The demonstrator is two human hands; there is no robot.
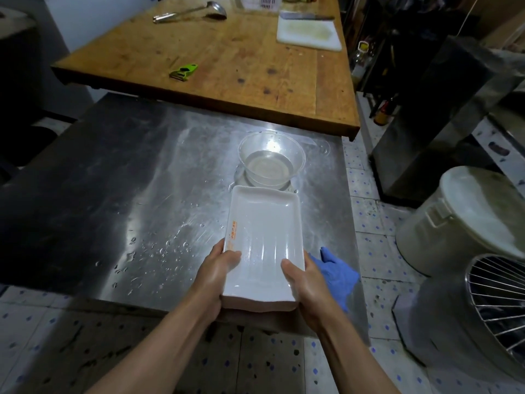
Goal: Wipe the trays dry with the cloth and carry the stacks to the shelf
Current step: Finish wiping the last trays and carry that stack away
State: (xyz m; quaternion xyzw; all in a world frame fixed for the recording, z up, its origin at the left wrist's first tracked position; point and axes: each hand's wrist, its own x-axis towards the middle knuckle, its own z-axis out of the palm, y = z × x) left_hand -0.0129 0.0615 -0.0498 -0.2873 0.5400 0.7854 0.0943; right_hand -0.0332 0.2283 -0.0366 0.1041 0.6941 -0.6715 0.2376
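Two bare forearms come into the picture from the near edge. No sleeves, gloves, watch or rings are on them. The left hand (pixel 220 268) and the right hand (pixel 302 282) look a little shiny, maybe wet.

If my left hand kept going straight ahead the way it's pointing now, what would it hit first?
Probably the clear bowl. The left hand grips the white tray stack, pointing away along the steel table. Depth is uncertain; it might pass just left.
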